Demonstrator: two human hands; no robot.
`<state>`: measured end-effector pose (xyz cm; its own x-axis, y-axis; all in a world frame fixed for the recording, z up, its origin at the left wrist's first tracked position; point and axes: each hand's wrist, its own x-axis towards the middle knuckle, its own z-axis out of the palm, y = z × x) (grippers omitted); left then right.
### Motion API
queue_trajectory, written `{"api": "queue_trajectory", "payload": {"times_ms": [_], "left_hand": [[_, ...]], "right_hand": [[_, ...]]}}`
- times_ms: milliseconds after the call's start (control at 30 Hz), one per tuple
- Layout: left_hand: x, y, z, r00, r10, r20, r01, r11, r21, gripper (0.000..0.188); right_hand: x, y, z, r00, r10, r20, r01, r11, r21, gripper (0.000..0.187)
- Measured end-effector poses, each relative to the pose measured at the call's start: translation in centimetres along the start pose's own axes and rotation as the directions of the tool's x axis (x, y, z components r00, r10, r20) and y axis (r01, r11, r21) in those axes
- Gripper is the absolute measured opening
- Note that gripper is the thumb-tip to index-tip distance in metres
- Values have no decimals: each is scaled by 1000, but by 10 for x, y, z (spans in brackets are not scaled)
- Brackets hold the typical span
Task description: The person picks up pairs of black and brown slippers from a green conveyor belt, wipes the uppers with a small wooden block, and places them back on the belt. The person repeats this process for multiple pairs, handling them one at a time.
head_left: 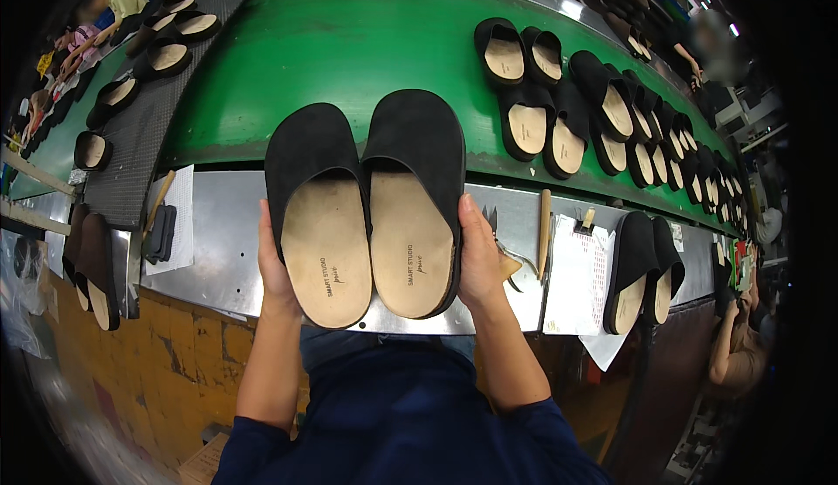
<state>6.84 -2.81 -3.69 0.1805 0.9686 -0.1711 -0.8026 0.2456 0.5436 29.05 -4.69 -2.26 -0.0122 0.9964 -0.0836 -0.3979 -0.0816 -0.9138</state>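
Observation:
Side by side in front of me I hold a pair of black clogs with beige insoles, toes pointing away. My left hand [275, 262] grips the outer side of the left clog [316, 149], its fingers hidden beneath. On the other side, my right hand [477, 249] is closed around the outer edge of the right clog [415, 131]. The inner edges of the two clogs touch. Below them lies a metal worktop [218, 249]. Close to my right hand are pliers [515, 258] and a wooden stick [545, 233].
A green conveyor belt [349, 35] runs behind the worktop, with rows of black clogs [528, 127] at its right. Right of me lie a clipboard with paper [576, 275] and another black pair [630, 275]. Brown clogs [96, 267] stand at the left; people work on both sides.

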Motion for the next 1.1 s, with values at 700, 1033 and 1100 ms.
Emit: {"api": "queue_trajectory", "payload": {"times_ms": [700, 1033, 1100], "left_hand": [[-5, 18, 25, 962, 54, 268, -23, 993, -117, 53], [-2, -19, -38, 983, -31, 181, 58, 988, -142, 60], [-3, -10, -29, 967, 65, 245, -41, 994, -102, 61]], "right_hand": [[-13, -4, -17, 997, -25, 68, -12, 870, 493, 58], [1, 76, -54, 977, 207, 54, -212, 895, 393, 50], [-3, 82, -63, 985, 142, 94, -168, 909, 381, 51]]}}
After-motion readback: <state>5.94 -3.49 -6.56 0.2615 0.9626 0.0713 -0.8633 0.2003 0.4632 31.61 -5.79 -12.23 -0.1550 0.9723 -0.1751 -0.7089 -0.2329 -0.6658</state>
